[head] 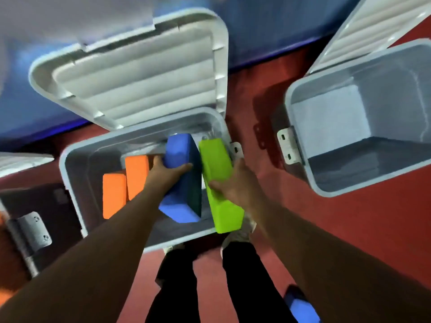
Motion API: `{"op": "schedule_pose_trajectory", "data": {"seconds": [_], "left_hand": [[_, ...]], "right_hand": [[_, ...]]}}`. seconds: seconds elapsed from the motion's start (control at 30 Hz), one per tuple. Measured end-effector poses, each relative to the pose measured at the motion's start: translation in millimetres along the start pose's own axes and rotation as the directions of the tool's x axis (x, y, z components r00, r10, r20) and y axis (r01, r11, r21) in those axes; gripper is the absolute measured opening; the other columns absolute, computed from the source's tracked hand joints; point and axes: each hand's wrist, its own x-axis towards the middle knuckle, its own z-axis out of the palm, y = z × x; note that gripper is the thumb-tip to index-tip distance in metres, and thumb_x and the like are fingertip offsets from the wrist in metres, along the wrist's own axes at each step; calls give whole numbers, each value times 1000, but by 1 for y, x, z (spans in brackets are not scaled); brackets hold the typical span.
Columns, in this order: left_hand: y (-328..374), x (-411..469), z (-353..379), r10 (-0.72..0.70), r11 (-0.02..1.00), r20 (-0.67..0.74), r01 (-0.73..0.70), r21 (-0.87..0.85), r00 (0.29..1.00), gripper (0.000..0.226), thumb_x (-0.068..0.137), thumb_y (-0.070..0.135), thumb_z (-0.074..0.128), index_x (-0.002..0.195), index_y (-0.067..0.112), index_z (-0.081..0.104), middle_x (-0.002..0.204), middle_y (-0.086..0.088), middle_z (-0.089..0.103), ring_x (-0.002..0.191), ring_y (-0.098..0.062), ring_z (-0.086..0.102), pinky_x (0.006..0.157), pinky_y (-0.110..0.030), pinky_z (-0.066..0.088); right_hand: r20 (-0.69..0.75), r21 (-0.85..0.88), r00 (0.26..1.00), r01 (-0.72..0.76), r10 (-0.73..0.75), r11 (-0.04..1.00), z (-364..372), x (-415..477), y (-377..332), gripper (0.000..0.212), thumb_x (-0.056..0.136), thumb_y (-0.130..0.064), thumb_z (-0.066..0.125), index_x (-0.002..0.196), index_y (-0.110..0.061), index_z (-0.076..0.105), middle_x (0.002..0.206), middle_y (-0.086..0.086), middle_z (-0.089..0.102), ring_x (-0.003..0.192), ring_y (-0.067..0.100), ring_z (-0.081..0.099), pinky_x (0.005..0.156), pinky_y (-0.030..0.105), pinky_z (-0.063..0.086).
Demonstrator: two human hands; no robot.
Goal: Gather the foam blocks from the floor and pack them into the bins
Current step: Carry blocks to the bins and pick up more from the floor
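Note:
An open grey bin stands on the red floor right in front of me, its white lid tipped back. Two orange foam blocks stand on end inside it at the left. My left hand grips a blue foam block over the bin's middle. My right hand grips a green foam block above the bin's right rim. Blue and green blocks sit side by side, close together. Another blue foam block lies on the floor behind my right leg.
A second grey bin stands open to the right with nothing seen inside, its lid raised. At the left edge is a dark bin with a metal latch. A blue mat runs along the far side. My legs stand against the bin's near rim.

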Motion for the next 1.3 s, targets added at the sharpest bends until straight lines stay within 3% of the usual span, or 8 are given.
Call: {"op": "schedule_pose_trajectory", "data": {"seconds": [0.13,0.27,0.4,0.63,0.8,0.87,1.07,1.3], "left_hand": [[-42,82,31,-67,975,34,72,-211,997,103,34,70,89,119,22,58,109,1,71,96,-22,70,88,-47,57],[-32,88,39,-85,929,13,84,-362,996,50,62,44,69,111,37,60,109,4,68,100,-27,67,84,-46,55],[-51,96,50,8,922,5,-5,-387,1000,41,76,27,65,115,30,53,110,7,65,104,-23,63,87,-45,51],[-82,93,66,154,988,55,-153,-21,987,55,85,0,57,130,31,51,114,3,62,95,-16,59,77,-26,46],[-35,31,14,150,971,0,-147,189,989,38,87,22,59,125,21,60,112,-1,67,101,-24,62,85,-33,49],[-1,-4,-19,216,948,-1,-209,239,976,24,88,20,59,110,17,66,104,-1,69,99,-23,62,87,-34,48],[112,-144,-134,376,876,9,-359,323,927,27,93,25,60,119,17,63,113,-3,65,93,-17,60,77,-26,44],[212,-351,-238,473,843,-37,-440,310,880,30,89,31,61,114,16,64,112,-6,66,90,-22,63,81,-26,46]], "right_hand": [[3,6,999,54,-54,999,38,54,1,53,82,-33,69,122,-4,48,120,17,61,113,35,57,89,38,46],[-115,66,993,31,-23,997,58,84,5,41,89,-34,57,116,-3,56,118,19,63,116,37,53,90,40,42],[-73,31,996,58,-55,998,89,83,26,44,92,-38,53,120,-3,52,122,20,59,117,37,51,88,40,41],[161,190,987,-8,-24,982,107,103,47,51,99,-36,50,144,-12,46,149,10,46,134,27,44,102,31,37],[93,216,995,26,-47,976,37,71,14,28,94,-38,55,72,-20,53,80,4,52,76,17,48,68,28,35],[88,187,995,20,-37,982,-6,39,-2,34,94,-36,56,74,-9,58,66,5,50,63,18,47,59,32,36],[-104,148,993,75,-60,986,-154,-93,-53,33,93,-35,56,98,-4,66,93,16,68,95,34,62,83,37,46],[-280,179,951,187,-133,966,-284,-297,-106,29,94,-36,52,89,-10,65,95,9,69,97,29,62,87,36,45]]}}
